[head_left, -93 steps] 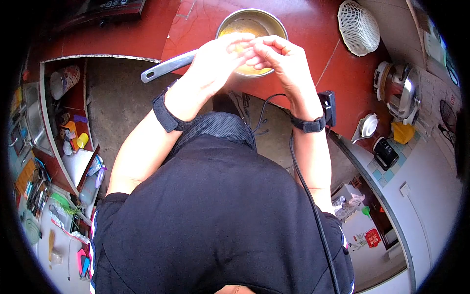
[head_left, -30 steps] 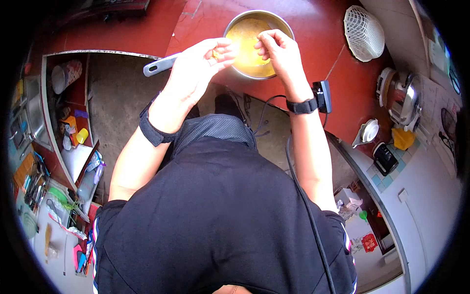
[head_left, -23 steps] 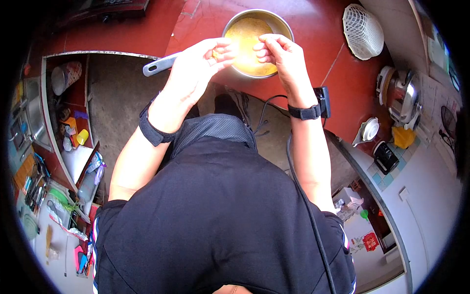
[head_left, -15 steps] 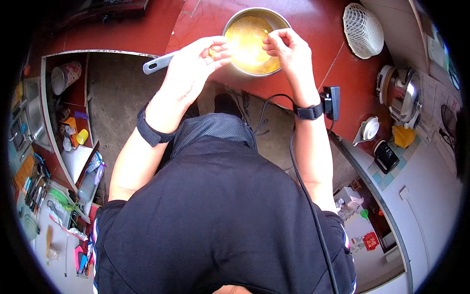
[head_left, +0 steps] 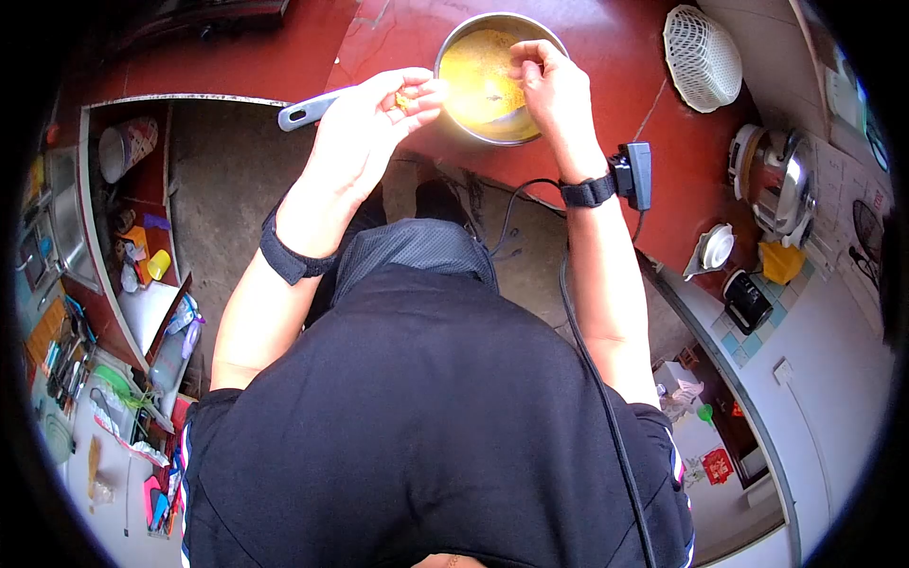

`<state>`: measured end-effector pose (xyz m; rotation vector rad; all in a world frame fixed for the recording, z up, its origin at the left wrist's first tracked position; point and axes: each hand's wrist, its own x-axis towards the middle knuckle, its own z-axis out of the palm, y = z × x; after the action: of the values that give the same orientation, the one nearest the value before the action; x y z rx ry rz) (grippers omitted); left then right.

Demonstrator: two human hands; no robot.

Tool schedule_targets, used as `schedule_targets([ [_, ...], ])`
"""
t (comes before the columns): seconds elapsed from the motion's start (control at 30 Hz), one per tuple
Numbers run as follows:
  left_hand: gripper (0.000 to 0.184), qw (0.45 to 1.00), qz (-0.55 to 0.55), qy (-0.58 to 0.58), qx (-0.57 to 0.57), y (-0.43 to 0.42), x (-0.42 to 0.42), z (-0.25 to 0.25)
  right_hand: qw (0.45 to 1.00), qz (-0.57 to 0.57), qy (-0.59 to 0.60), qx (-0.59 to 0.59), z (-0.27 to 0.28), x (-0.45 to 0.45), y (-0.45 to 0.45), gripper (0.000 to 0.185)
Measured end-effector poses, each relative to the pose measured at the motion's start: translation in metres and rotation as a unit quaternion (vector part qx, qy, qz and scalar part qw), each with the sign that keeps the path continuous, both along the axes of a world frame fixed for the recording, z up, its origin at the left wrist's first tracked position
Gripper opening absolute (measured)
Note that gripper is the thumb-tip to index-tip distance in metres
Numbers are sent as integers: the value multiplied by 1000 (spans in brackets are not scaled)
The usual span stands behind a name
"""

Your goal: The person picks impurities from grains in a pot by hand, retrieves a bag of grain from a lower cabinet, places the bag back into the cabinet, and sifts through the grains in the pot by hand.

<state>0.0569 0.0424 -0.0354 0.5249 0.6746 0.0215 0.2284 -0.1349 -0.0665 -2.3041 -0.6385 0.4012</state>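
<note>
Head | L hand: yel. bits | R hand o/ pot | now apart

I've got the hands well apart on my feed now. Three seconds ago they met over the pot; now the left hand is back by its left rim, yellow crumbs coming into view in its curled fingers, and the right hand is over the right side. I'm seeing far more of the yellow contents, and the pale bit at the right fingertips half a second ago has gone from sight.
</note>
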Motion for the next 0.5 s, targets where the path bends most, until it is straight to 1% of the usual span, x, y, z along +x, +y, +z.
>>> schedule_targets([
  [0.1,33,1000,-3,-4,4,2,-2,-1,996,80,-50,-6,0,-5,7,14],
  [0.13,33,1000,-2,2,10,2,-1,0,988,128,-86,-2,-2,-9,10,15],
  [0.17,33,1000,-2,8,16,0,0,1,992,126,-24,0,-6,-14,15,15],
  [0.27,33,999,-6,20,26,-1,0,4,982,172,-74,5,-20,-29,31,15],
  [0.37,33,999,-9,18,26,-1,-1,3,945,238,-129,-183,-19,-28,27,14],
  [0.4,34,1000,-8,16,25,-1,-1,2,939,227,-168,-196,-19,-24,17,11],
  [0.43,34,1000,-9,16,25,-1,0,2,942,189,-188,-203,-26,-18,11,10],
  [0.5,34,1000,-5,18,24,0,0,3,956,128,-205,-169,-25,-5,-1,12],
])
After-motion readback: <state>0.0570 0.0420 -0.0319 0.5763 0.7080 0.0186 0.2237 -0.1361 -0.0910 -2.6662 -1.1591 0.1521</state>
